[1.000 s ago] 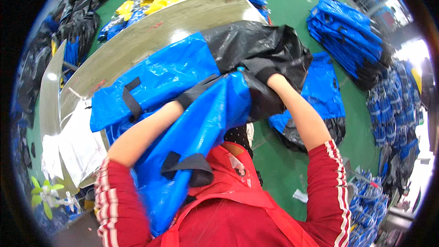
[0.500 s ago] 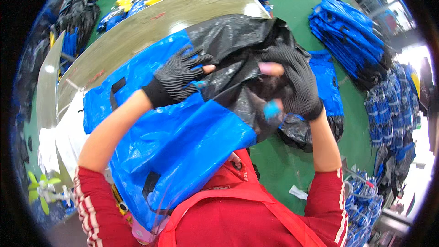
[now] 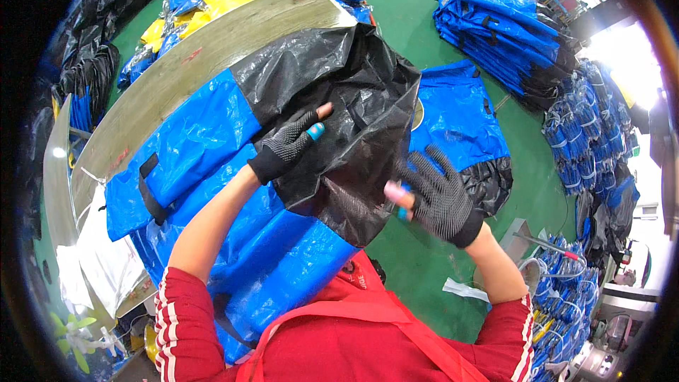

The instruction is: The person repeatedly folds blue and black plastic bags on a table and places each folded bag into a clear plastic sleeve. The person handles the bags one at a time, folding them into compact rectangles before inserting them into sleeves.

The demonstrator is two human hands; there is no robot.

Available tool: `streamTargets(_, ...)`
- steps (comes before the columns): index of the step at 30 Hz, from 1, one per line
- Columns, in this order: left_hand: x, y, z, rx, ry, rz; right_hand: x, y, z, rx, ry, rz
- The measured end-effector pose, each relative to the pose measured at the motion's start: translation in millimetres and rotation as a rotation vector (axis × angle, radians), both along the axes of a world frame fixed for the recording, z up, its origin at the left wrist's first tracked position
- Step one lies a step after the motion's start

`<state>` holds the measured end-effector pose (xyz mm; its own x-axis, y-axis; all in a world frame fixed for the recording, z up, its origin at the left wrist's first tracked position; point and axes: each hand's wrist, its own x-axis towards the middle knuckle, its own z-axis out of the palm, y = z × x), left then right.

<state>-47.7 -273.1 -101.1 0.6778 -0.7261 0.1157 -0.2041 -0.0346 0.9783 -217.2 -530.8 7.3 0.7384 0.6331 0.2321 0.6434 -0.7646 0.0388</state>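
Observation:
A large bag of shiny woven plastic, blue with a black end (image 3: 353,120) and black straps, lies slanted across a board and in front of me. My left hand (image 3: 286,150), in a black dotted glove with bare fingertips, is closed on the black part near its middle. One of its fingertips wears blue tape. My right hand (image 3: 442,201), gloved alike, is off the bag, just right of the black end's edge. Its fingers are spread, and its thumb is blurred. The blue part (image 3: 205,127) drapes down toward my red apron (image 3: 346,297).
A pale wood-grain board (image 3: 191,56) extends beneath and behind the bag. Another blue-and-black bag (image 3: 463,117) lies on the green floor at right. Beyond stand a blue stack (image 3: 498,35) and tied blue bundles (image 3: 583,124). Yellow and blue packs (image 3: 219,3) lie behind the board.
My right hand has come off the black end and moved down, its fingers spreading. The black end lies flatter and more spread out. My left hand's fingers have drawn in. The whole view has shifted.

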Motion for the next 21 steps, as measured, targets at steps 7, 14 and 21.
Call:
streamTargets(7, -48, -64, 38, 0.592, -0.559, 0.144, 102, 3, -15, 0.263, 0.115, 0.339)
streamTargets(14, -43, 11, -34, 0.275, -0.66, -0.342, 194, 16, -83, 0.371, 0.535, 0.006)
streamTargets(21, -82, 248, 27, 0.506, -0.244, -0.243, 207, 8, -123, 0.389, 0.546, -0.309)
